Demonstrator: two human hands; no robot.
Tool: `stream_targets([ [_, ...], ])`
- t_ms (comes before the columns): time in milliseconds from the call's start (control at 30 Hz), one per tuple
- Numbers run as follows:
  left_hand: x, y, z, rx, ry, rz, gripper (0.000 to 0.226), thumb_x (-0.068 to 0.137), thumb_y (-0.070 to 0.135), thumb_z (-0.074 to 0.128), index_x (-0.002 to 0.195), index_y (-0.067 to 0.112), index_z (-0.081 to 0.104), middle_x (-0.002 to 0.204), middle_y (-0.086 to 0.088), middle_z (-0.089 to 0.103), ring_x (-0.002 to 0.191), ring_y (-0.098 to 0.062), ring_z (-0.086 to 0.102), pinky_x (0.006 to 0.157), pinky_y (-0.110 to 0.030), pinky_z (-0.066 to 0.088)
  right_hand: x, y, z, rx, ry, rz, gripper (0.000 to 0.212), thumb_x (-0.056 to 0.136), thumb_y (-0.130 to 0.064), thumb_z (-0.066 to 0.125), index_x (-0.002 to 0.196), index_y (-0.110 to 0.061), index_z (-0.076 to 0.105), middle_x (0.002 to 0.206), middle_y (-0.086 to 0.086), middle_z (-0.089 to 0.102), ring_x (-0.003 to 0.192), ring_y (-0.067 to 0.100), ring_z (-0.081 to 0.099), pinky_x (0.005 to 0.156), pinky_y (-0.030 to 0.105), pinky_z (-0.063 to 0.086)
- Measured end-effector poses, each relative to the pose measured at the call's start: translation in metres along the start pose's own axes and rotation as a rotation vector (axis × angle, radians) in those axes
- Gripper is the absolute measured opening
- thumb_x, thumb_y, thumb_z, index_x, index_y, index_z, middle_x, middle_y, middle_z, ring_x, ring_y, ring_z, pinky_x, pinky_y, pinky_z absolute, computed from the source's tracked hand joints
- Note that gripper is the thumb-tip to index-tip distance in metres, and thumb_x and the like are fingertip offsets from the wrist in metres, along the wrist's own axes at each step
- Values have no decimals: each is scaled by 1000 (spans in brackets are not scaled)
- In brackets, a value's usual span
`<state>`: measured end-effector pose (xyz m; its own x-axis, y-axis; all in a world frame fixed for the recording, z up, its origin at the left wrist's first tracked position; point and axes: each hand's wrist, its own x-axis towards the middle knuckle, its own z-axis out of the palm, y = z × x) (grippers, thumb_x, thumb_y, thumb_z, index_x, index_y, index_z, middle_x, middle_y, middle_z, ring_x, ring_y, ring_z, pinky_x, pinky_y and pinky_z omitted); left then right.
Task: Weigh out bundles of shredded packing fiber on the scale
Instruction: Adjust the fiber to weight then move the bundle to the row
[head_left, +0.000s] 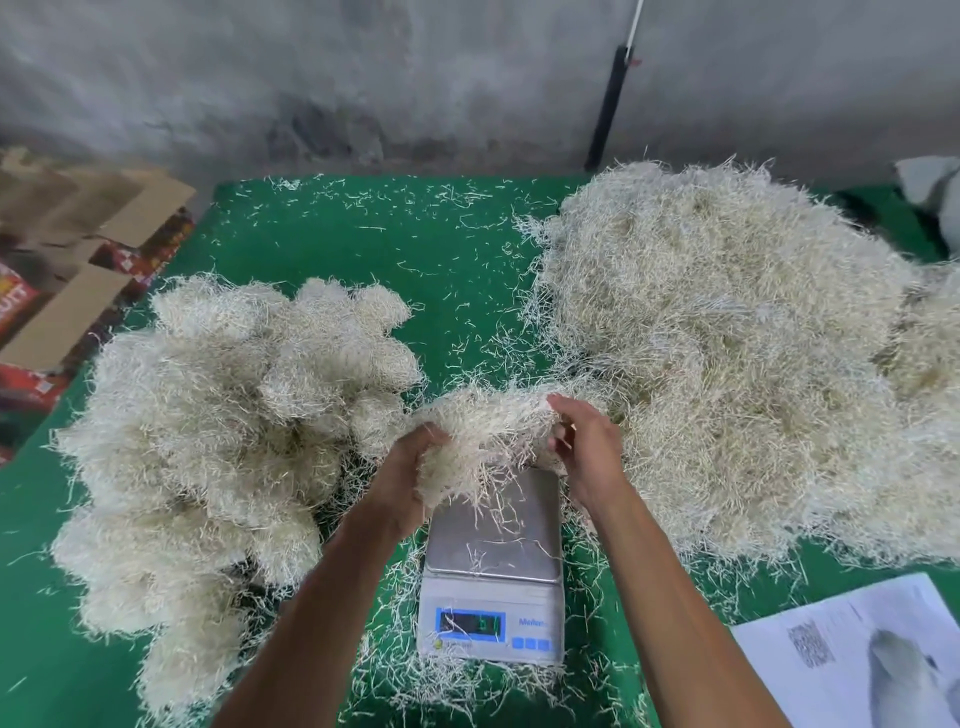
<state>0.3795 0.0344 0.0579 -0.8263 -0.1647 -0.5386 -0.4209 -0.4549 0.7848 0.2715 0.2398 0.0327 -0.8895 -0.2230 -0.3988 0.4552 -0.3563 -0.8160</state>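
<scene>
A pale bundle of shredded fiber (480, 436) hangs above the far end of the scale (493, 566). My left hand (408, 467) grips its left side, and my right hand (589, 452) holds its right side with curled fingers. The scale is white with a steel pan and a lit blue display; a few loose strands lie on the pan. A heap of rounded fiber bundles (223, 441) lies to the left. A large loose fiber pile (727, 353) spreads over the right of the green table (363, 244).
Open cardboard boxes (78, 270) stand off the table's left edge. A printed paper sheet (857, 660) lies at the front right. Loose strands litter the green surface. A grey wall and a dark pole (605, 109) stand behind the table.
</scene>
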Motion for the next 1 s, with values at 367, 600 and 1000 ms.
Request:
stream_targets([
  [367, -6, -2, 24, -461, -104, 53, 17, 83, 29, 54, 89, 16, 62, 87, -11, 59, 78, -26, 57, 74, -37, 50, -2, 6, -9, -203, -60, 21, 15, 91, -16, 74, 81, -10, 65, 63, 0, 53, 51, 15, 43, 50, 27, 40],
  [600, -19, 0, 52, -443, 43, 96, 37, 93, 21, 42, 64, 18, 65, 59, -1, 61, 53, -15, 62, 50, -25, 51, 17, 4, 17, -371, 125, -33, 10, 95, -12, 71, 91, -4, 73, 68, 4, 63, 47, 13, 45, 47, 18, 43],
  [1000, -11, -19, 1, -673, 198, 100, 11, 80, 31, 55, 80, 20, 55, 67, -2, 55, 62, -19, 62, 48, -26, 49, 64, -47, -24, -427, 486, -303, 4, 103, -9, 60, 104, -6, 60, 86, 10, 66, 60, 17, 63, 47, 25, 57],
])
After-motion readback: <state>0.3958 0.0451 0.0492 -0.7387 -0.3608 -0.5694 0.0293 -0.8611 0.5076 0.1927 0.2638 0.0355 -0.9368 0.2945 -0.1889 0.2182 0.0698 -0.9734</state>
